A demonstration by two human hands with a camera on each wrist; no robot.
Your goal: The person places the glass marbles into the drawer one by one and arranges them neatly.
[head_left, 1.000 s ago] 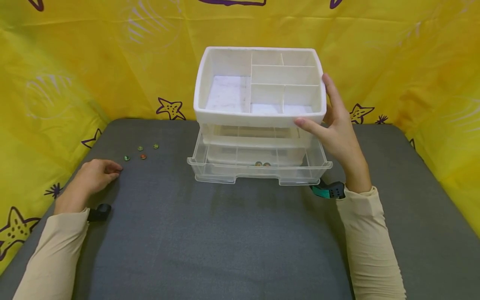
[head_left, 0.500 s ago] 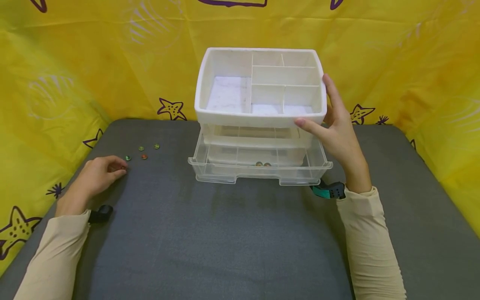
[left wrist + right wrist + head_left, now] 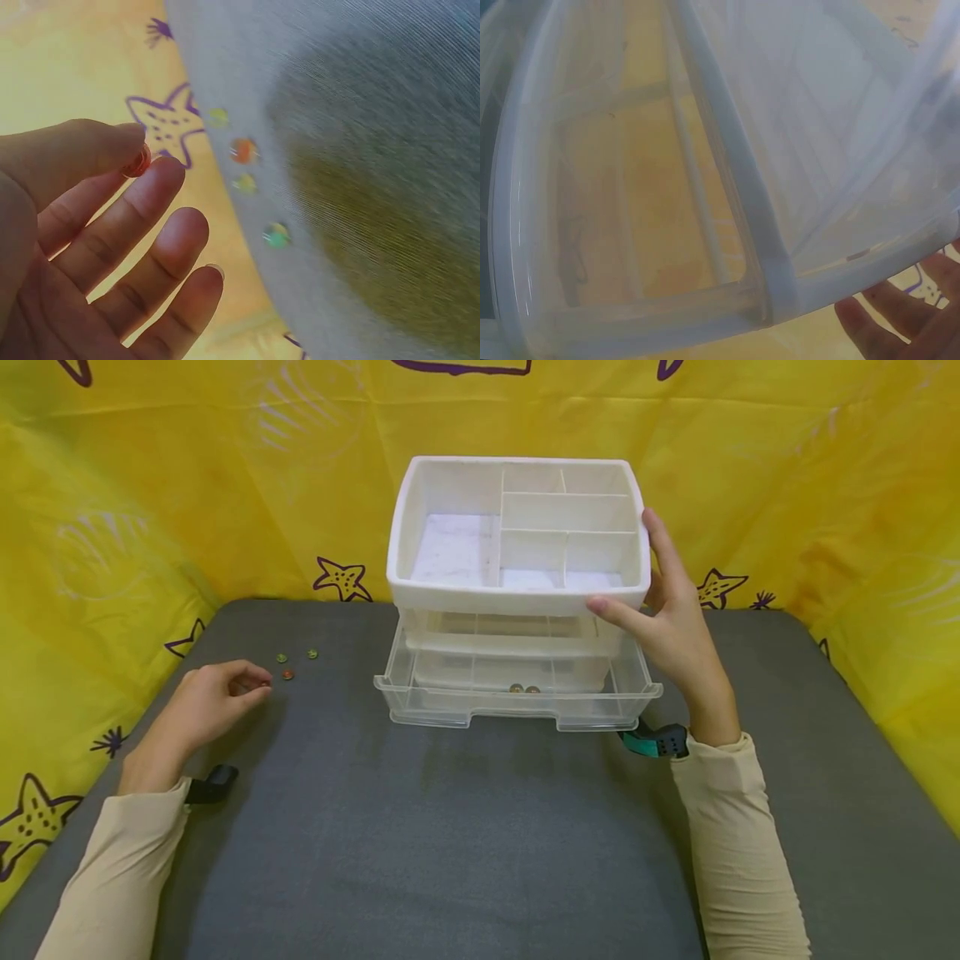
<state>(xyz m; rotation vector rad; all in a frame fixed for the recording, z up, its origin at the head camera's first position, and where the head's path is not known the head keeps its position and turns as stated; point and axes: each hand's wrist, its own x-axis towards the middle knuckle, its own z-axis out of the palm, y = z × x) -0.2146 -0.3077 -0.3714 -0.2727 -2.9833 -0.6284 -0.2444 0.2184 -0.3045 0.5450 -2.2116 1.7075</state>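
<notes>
Head view.
Item: organizer, white, top divided into compartments, standing towards the back of the table before the yellow backdrop.
Item: drawer, clear, pulled out beneath the top; two marbles lie inside, close together near its front wall.
Item: right hand, which I have clamped on the organizer's right front corner, thumb on the front rim, fingers along the side.
Item: left hand, near the table's left edge, well apart from the drawer.
Item: three marbles on the table, just beyond the left fingertips.

Left wrist view.
Item: red marble, pinched between my thumb and a fingertip; the remaining fingers are spread, lightly bent, clear of it.
Item: green marble, on the table with the other three, apart from the hand.
Risk: the hold is small and the glass looks smooth, so a loose pinch could drop it; a low sweep could knock the loose ones rolling.

Right wrist view.
Item: right fingertips against the edge of the plastic, side by side; thumb out of sight here.
Risk: a push at that corner could tip or shift the organizer, since the drawer hangs forward, and set its marbles rolling.
</notes>
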